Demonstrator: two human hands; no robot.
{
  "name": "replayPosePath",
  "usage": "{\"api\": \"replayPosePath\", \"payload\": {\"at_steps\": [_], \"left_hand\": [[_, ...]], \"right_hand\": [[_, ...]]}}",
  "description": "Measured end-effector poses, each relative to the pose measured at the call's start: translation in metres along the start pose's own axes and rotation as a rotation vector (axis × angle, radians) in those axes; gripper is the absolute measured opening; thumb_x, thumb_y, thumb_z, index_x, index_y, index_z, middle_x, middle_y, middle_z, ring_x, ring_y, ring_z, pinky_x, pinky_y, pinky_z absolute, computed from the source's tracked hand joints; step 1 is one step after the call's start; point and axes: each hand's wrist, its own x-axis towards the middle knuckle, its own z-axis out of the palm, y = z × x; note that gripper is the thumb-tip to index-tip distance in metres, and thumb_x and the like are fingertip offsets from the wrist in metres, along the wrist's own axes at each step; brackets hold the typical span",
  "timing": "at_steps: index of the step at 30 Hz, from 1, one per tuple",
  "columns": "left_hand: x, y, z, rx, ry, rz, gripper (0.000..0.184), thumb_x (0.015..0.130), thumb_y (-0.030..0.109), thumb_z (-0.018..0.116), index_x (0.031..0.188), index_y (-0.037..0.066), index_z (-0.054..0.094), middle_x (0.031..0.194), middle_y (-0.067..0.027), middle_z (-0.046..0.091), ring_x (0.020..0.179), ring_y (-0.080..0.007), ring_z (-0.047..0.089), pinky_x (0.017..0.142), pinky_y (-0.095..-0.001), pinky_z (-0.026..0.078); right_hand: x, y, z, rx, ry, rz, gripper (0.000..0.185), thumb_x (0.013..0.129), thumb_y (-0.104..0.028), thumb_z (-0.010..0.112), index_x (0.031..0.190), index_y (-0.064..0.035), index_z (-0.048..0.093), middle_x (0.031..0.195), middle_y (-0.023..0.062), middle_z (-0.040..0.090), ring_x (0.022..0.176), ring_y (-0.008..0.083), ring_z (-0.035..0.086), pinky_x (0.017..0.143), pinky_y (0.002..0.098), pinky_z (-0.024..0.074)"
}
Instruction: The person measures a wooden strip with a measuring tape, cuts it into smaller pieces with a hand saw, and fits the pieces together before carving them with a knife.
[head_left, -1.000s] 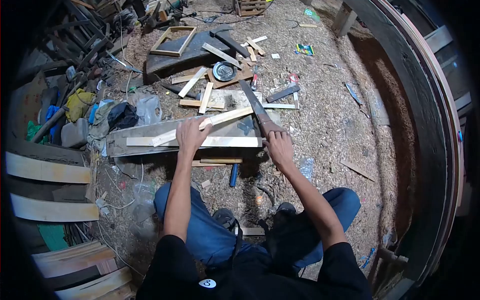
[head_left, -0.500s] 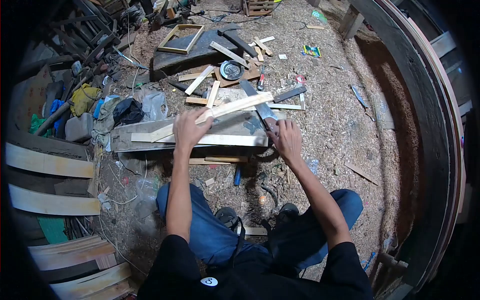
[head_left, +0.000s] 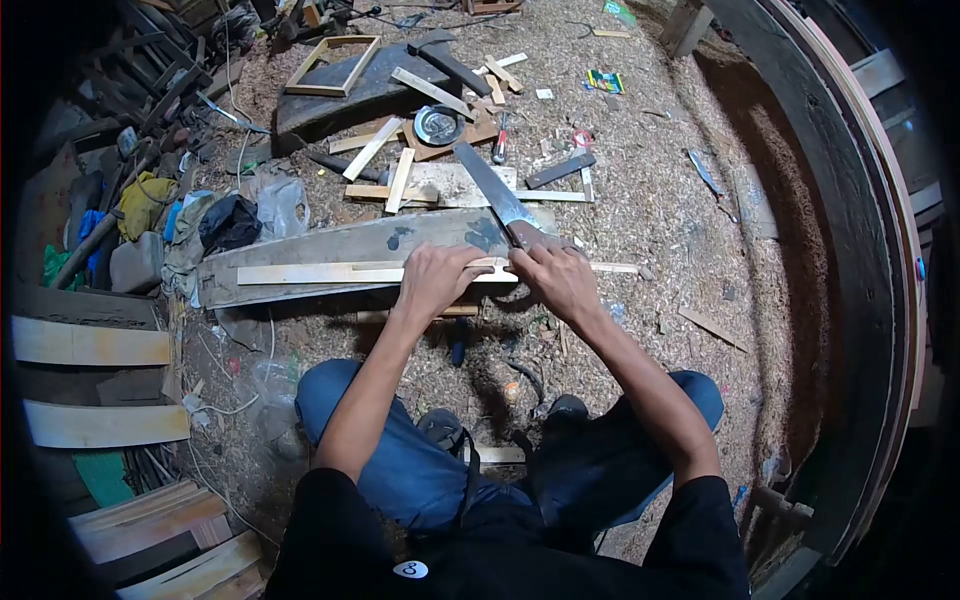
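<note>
My left hand (head_left: 437, 280) is closed around a narrow wooden strip (head_left: 615, 267) lying crosswise before me. My right hand (head_left: 560, 282) grips the handle of a handsaw (head_left: 490, 188), its blade slanting away to the upper left. The right fingers also lie against the strip, near my left fingertips; whether they pinch it I cannot tell. Under the strip, a second pale wooden strip (head_left: 290, 274) rests along the front edge of a wide plank (head_left: 330, 242). The strip's right end juts past this plank.
Beyond the plank lie a round metal dish (head_left: 438, 125), a screwdriver (head_left: 499, 140), a dark bar (head_left: 560, 170) and several wood offcuts. A wooden frame (head_left: 333, 65) sits on a dark board (head_left: 370, 95). Plastic bags (head_left: 283, 205) are at left; a big beam (head_left: 835, 150) curves along the right.
The strip, tilted and raised before, now lies level along the plank and sits further right. My hands have come closer together and lower; the saw stays in my right hand.
</note>
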Motion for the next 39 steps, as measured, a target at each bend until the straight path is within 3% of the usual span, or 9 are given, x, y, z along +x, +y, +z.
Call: {"api": "replayPosePath", "payload": {"at_steps": [3, 8, 11, 13, 17, 21, 23, 30, 39], "left_hand": [[0.002, 0.004, 0.010, 0.003, 0.008, -0.094, 0.024, 0.088, 0.037, 0.066, 0.100, 0.017, 0.071, 0.076, -0.0104, 0.069, 0.065, -0.0331, 0.066, 0.053, -0.0430, 0.048], [0.006, 0.006, 0.011, 0.058, 0.006, -0.117, 0.026, 0.089, 0.043, 0.065, 0.095, 0.018, 0.071, 0.070, -0.0107, 0.067, 0.063, -0.0330, 0.065, 0.052, -0.0434, 0.048], [0.004, 0.007, 0.004, 0.012, -0.042, -0.083, 0.028, 0.088, 0.045, 0.066, 0.091, 0.017, 0.072, 0.068, -0.0111, 0.066, 0.062, -0.0328, 0.066, 0.052, -0.0434, 0.048], [0.000, 0.007, 0.009, -0.020, -0.013, 0.053, 0.032, 0.086, 0.047, 0.067, 0.087, 0.015, 0.072, 0.065, -0.0116, 0.066, 0.061, -0.0324, 0.066, 0.052, -0.0434, 0.048], [-0.002, 0.006, 0.013, -0.026, -0.119, 0.086, 0.034, 0.087, 0.048, 0.066, 0.088, 0.015, 0.072, 0.064, -0.0122, 0.067, 0.058, -0.0317, 0.065, 0.052, -0.0431, 0.049], [-0.004, 0.008, 0.017, -0.059, -0.108, 0.087, 0.035, 0.087, 0.049, 0.065, 0.088, 0.015, 0.072, 0.063, -0.0124, 0.066, 0.057, -0.0322, 0.065, 0.052, -0.0432, 0.049], [-0.005, 0.005, 0.023, -0.063, -0.069, 0.132, 0.043, 0.090, 0.057, 0.058, 0.088, 0.016, 0.072, 0.056, -0.0127, 0.062, 0.053, -0.0311, 0.064, 0.048, -0.0420, 0.048], [-0.006, 0.008, 0.021, -0.062, -0.124, 0.098, 0.039, 0.088, 0.053, 0.063, 0.092, 0.016, 0.073, 0.059, -0.0132, 0.064, 0.055, -0.0325, 0.063, 0.051, -0.0423, 0.048], [-0.009, 0.011, 0.024, -0.041, -0.129, 0.093, 0.038, 0.088, 0.052, 0.063, 0.094, 0.016, 0.074, 0.057, -0.0130, 0.062, 0.053, -0.0325, 0.062, 0.050, -0.0426, 0.047]], "right_hand": [[0.001, -0.006, -0.005, 0.027, -0.086, 0.161, 0.025, 0.099, -0.035, 0.050, 0.092, -0.0118, 0.054, 0.069, 0.0092, 0.062, 0.051, 0.0254, 0.063, 0.041, 0.0386, 0.0455], [0.006, -0.005, -0.013, 0.016, -0.073, 0.211, 0.033, 0.099, -0.042, 0.048, 0.090, -0.0114, 0.054, 0.061, 0.0100, 0.060, 0.047, 0.0261, 0.060, 0.040, 0.0386, 0.0436], [0.005, 0.003, -0.019, 0.039, -0.118, 0.126, 0.034, 0.099, -0.044, 0.050, 0.086, -0.0131, 0.057, 0.053, 0.0081, 0.056, 0.044, 0.0255, 0.058, 0.040, 0.0388, 0.0418], [0.002, 0.009, -0.022, 0.004, -0.200, 0.017, 0.038, 0.096, -0.050, 0.052, 0.082, -0.0156, 0.061, 0.048, 0.0064, 0.053, 0.041, 0.0237, 0.056, 0.039, 0.0384, 0.0410], [0.001, 0.011, -0.031, 0.005, -0.254, 0.001, 0.044, 0.091, -0.058, 0.054, 0.078, -0.0182, 0.065, 0.047, 0.0046, 0.053, 0.039, 0.0210, 0.053, 0.038, 0.0366, 0.0401], [-0.001, 0.015, -0.031, 0.029, -0.319, 0.006, 0.044, 0.092, -0.058, 0.053, 0.076, -0.0191, 0.066, 0.047, 0.0030, 0.054, 0.038, 0.0187, 0.051, 0.037, 0.0349, 0.0390], [-0.002, 0.017, -0.028, 0.038, -0.311, -0.005, 0.043, 0.092, -0.057, 0.053, 0.077, -0.0196, 0.067, 0.047, 0.0029, 0.054, 0.037, 0.0184, 0.051, 0.037, 0.0348, 0.0386], [-0.007, 0.024, -0.018, 0.065, -0.247, -0.059, 0.041, 0.093, -0.057, 0.051, 0.084, -0.0213, 0.069, 0.046, 0.0026, 0.053, 0.034, 0.0175, 0.047, 0.036, 0.0343, 0.0374], [-0.011, 0.028, -0.009, 0.080, -0.277, -0.064, 0.048, 0.092, -0.063, 0.050, 0.080, -0.0200, 0.066, 0.044, 0.0039, 0.052, 0.035, 0.0180, 0.047, 0.036, 0.0348, 0.0365]]}}
